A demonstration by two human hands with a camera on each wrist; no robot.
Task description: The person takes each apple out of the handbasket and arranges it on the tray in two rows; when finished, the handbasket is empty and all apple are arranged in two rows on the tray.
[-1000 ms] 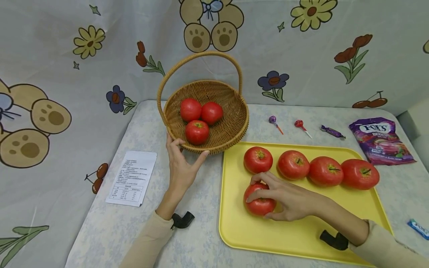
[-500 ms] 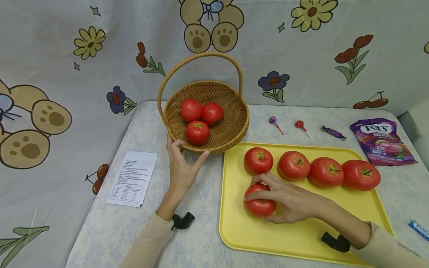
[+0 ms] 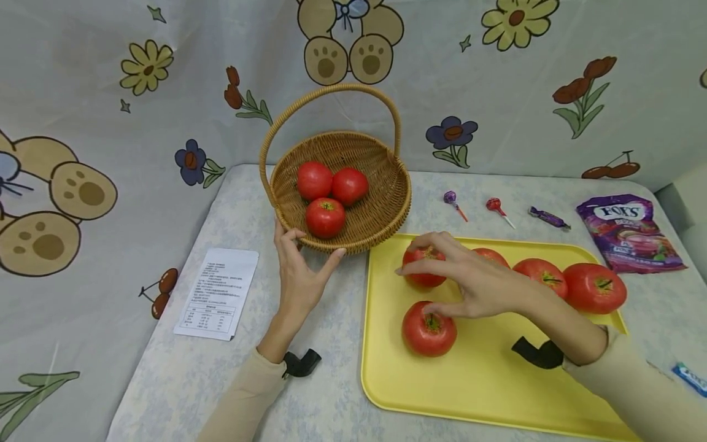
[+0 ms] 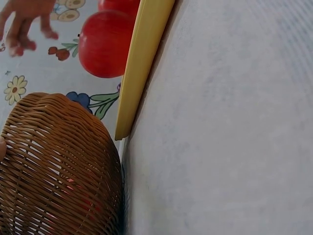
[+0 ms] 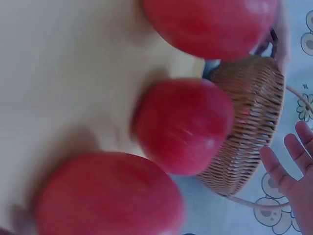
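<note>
My left hand (image 3: pixel 301 276) grips the near side of a wicker basket (image 3: pixel 381 190), thumb and fingers spread along its rim. The basket leans toward me, and three red apples (image 3: pixel 326 218) lie together in its left part. Over the left of a yellow tray (image 3: pixel 397 387), my right hand (image 3: pixel 475 276) hovers, fingers spread and bent, holding nothing. Under it, partly covered, are a back-row apple (image 3: pixel 424 279) and its neighbour. Nearer me sits a single apple (image 3: pixel 428 337). In the left wrist view, the right hand (image 4: pixel 29 19) is clear of the apples.
Two more apples (image 3: pixel 593 288) sit at the tray's right. Behind it lie two lollipops (image 3: pixel 450 197), a purple wrapped sweet (image 3: pixel 548 218) and a purple candy bag (image 3: pixel 629 233). A white printed packet (image 3: pixel 218 294) lies left; a blue wrapper (image 3: pixel 690 377) lies far right.
My right hand has let go of the near apple and moved up and away from me, over the back row. That apple stays on the tray. The left hand and basket have not moved.
</note>
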